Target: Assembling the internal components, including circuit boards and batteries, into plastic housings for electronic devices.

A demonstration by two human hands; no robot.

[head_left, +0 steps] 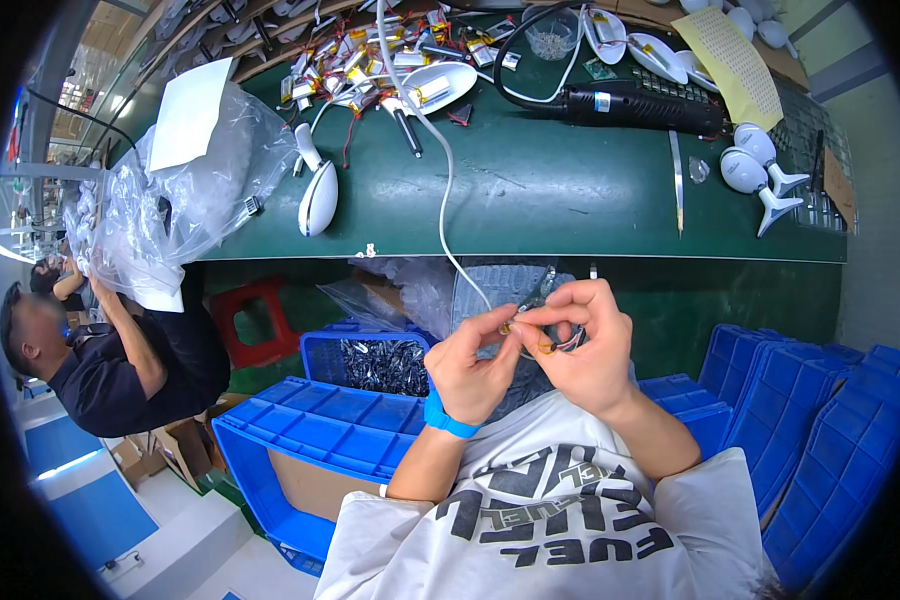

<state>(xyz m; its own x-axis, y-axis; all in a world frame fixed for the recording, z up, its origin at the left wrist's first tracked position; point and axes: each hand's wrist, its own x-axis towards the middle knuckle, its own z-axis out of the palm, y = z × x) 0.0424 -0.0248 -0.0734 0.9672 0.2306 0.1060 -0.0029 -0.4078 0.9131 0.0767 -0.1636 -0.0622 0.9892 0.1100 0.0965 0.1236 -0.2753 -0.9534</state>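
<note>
Both my hands are raised in front of the bench's near edge, fingertips almost meeting. My left hand (473,368) is closed in a pinch at the lower end of a white cable (447,190) that runs down across the bench. The cable's tip is hidden by the fingers. With thumb and forefinger, my right hand (592,348) pinches a small part with thin wires (573,341), partly covered by the fingers. A dark, shiny little piece (538,290) shows just beyond the fingertips; I cannot make out its kind.
The green bench (550,200) holds a pile of small wired battery packs (355,62), a white teardrop-shaped device (318,198), a black cylindrical tool (640,108) and white device shells (745,168). Blue crates (320,425) stand beside me. A co-worker (120,365) sits at left near plastic bags (205,165).
</note>
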